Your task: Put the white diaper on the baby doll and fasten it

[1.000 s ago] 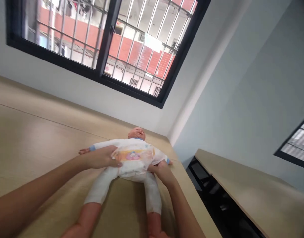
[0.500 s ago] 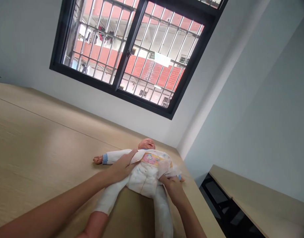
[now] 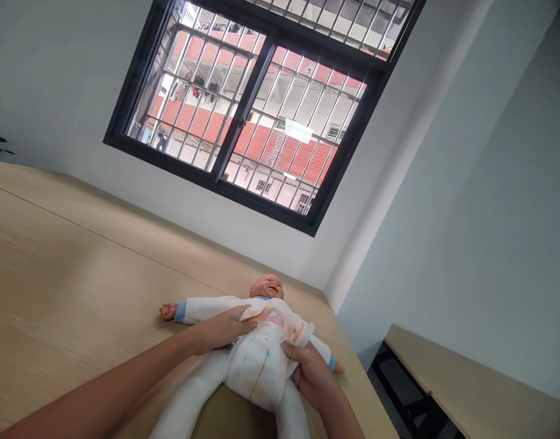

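Note:
A baby doll (image 3: 265,286) in a white long-sleeved top with blue cuffs lies on its back, its arms spread. A white diaper (image 3: 255,366) with small printed marks and a centre line covers its hips. At the diaper's waist on the left side, my left hand (image 3: 225,329) is closed on the diaper's edge, thumb over the belly. My right hand (image 3: 309,369) pinches the opposite side edge of the diaper beside the doll's hip. A thin, whitish flap (image 3: 302,332) stands up above my right hand. The fingertips under the diaper's edges are hidden.
The doll lies on a wide wooden table (image 3: 78,274) whose right edge runs close by. A lower wooden-topped cabinet (image 3: 467,366) with dark fronts stands to the right. Behind are a wall and a barred window (image 3: 243,116).
The view has tilted up, so the doll and hands sit lower in the picture. The loose flap at the right side has drawn in closer to the belly, and my right hand has shifted with it.

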A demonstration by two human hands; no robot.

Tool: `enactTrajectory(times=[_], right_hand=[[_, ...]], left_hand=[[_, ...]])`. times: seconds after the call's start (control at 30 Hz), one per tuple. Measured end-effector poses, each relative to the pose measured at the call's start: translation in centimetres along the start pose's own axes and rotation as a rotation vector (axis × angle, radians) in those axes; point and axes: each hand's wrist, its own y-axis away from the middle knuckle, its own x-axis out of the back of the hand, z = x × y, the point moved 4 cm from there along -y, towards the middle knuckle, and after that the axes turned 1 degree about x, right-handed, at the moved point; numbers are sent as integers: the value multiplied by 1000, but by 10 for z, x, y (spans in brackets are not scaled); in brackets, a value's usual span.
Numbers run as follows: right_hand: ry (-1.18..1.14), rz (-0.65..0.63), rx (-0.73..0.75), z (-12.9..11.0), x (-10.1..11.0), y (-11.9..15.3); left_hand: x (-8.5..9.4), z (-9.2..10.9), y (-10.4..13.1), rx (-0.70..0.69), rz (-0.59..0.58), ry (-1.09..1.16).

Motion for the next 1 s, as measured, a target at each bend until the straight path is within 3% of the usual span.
enactTrajectory(times=[0.1, 0.33, 0.5, 0.63, 0.7, 0.8, 0.93, 1.0], right_hand=[[43, -45, 59, -9, 3, 6], [360, -256, 125, -29, 8, 22], [484, -313, 115, -41, -10, 31], [633, -174, 213, -49, -24, 35], [675, -48, 236, -51, -23, 34], [617, 20, 245, -49, -16, 30], [537, 150, 82, -40, 13, 20], [475, 155, 0, -36, 25, 19]], left_hand=[[-6, 8, 5, 18, -139, 249], [-8, 10, 5, -21, -62, 300], [-5, 10, 4, -54, -3, 170], [-6, 18, 7, -102, 14, 138], [-6, 21, 8, -113, 29, 142], [-5, 18, 8, -90, 54, 139], [-4, 7, 4, -51, 42, 201], [-3, 3, 3, -29, 33, 236]])
